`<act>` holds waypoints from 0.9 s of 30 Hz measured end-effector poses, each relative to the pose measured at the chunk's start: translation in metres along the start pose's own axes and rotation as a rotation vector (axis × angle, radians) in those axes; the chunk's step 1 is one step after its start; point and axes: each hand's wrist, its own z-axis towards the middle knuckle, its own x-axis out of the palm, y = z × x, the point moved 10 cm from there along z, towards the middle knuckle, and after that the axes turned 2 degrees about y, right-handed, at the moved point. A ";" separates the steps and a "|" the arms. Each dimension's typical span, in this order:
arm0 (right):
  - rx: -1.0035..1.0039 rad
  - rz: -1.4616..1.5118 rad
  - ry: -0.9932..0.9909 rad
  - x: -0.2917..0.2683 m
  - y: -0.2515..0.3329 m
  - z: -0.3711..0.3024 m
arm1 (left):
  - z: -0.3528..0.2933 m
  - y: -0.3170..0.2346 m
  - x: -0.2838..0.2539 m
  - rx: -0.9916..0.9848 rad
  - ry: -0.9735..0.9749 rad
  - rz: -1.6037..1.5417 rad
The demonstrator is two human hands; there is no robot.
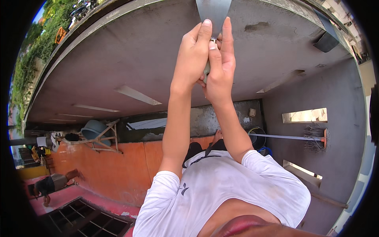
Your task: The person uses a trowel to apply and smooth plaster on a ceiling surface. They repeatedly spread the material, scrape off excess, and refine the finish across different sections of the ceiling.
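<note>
While hands clasp pipe, broom nearby.

Grey concrete slab, smooth, with a few marks and little on it.

The slab fills the upper half of the view, its edge curving along the top left. It carries a dark damp patch near the top and several long pale strips lower down. A grey blade meets it at the top edge, with the left hand and right hand closed together on its handle. A black block sits at the slab's upper right edge. On the adjoining grey surface to the right, a broom lies flat, its handle running toward a dark bucket.
</note>
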 end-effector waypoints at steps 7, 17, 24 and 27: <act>0.000 -0.349 0.062 -0.069 -0.020 -0.085 | -0.046 0.089 0.042 0.021 0.160 -0.003; 0.720 -0.951 0.485 -0.305 -0.074 -0.309 | -0.319 0.373 -0.051 -0.725 -0.272 -0.167; 0.448 -1.067 0.096 -0.357 -0.029 -0.205 | -0.278 0.379 -0.001 -0.588 -0.136 -0.120; 0.352 -1.000 0.109 -0.337 -0.009 -0.157 | -0.229 0.340 0.061 -0.489 0.089 -0.101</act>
